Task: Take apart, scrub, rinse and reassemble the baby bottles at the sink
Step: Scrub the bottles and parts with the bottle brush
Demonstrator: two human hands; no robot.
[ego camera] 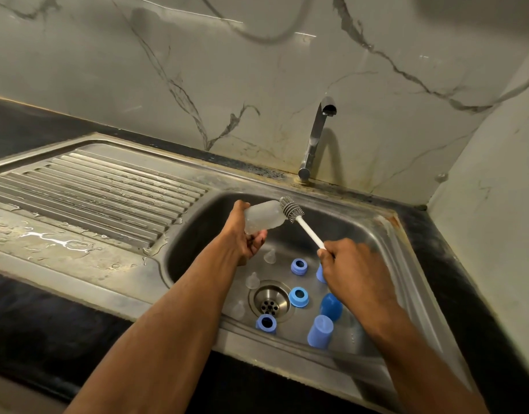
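1. We hold the bottle [261, 216] over the sink basin [364, 234], tilted, mouth toward the right. Our left hand [245, 234] wraps its lower body, thumb over the top, fingers curled beneath.
2. Our right hand [349, 264] is closed round the white handle of the brush [291, 211]. The grey bristle head sits at the bottle mouth, against the rim; we cannot tell whether any of it is inside.
3. Handling, judged: the bottle is frosted clear plastic, empty, so light. The walls look thin and may flex under a hard squeeze. The surface is probably wet, hence slippery.
4. Best hold, judged: round the mid-to-lower body as now, full wrap, not fingertips. This leaves the neck free for the brush and resists the push of scrubbing.
5. The brush handle looks stiff and the bristles soft; a grip near the handle's end gives reach, less control.
6. On the basin floor: three blue collars [299, 266] around the drain [269, 300], blue caps [320, 331] to the right, clear teats [252, 280] to the left. All lie separate, so disassembly looks done.
7. The tap [317, 135] shows no water running. The drainboard [86, 189] carries water patches.
8. Risk, judged: the bottle slipping into the basin; damage unlikely, as the plastic is not fragile.
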